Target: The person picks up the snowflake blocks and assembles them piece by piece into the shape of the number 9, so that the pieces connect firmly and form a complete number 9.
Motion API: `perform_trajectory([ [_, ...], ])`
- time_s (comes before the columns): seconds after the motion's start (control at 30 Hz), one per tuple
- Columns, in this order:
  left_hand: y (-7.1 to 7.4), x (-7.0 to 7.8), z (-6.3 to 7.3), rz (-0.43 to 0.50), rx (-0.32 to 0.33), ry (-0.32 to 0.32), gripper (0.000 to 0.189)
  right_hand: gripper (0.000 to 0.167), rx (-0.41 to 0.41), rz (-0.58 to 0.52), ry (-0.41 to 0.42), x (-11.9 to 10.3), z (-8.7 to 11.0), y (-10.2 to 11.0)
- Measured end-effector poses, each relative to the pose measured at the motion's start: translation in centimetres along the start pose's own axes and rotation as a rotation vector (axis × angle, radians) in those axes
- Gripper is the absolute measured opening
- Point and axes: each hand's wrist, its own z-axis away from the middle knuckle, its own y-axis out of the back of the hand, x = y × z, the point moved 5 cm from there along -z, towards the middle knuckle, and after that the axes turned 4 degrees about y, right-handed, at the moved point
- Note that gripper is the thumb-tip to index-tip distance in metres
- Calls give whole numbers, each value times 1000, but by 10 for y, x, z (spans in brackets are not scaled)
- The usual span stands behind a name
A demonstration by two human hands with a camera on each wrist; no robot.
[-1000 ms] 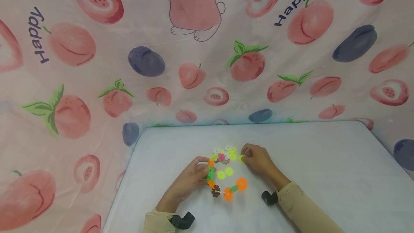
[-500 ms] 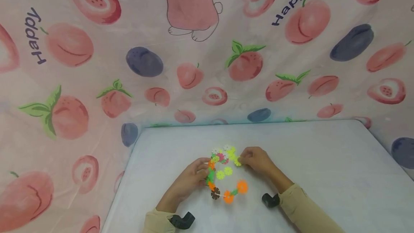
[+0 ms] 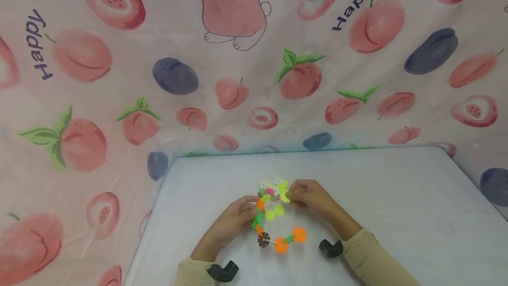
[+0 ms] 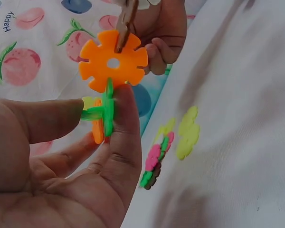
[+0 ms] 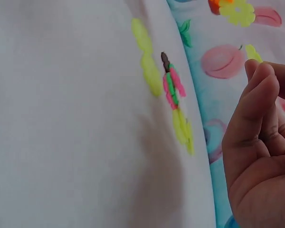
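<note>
Pinching notched plastic chain [image 3: 259, 220] (flat, petal-edged): left hand [image 3: 234, 217] | right hand [image 3: 313, 195] pinches yellow disc [image 3: 285, 197]

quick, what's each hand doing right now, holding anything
Left hand: thumb and fingers pinch the green disc in the snowflake-disc chain.
Right hand: fingers curled, pinching a yellow-green disc at the chain's far end.

A pale white surface [image 3: 377, 189] sits against a pink peach-printed cloth backdrop [image 3: 119, 78] lettered "Happy", evenly lit.
</note>
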Motion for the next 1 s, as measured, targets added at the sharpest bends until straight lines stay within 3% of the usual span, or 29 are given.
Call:
perform_trajectory([
  [0.33,-1,0,0,-25,-30,18,46,25,-52,-56,32,-17,2,-9],
  [1.0,0,-1,1,-43,-38,-4,50,23,-73,-114,63,-21,-2,-18],
])
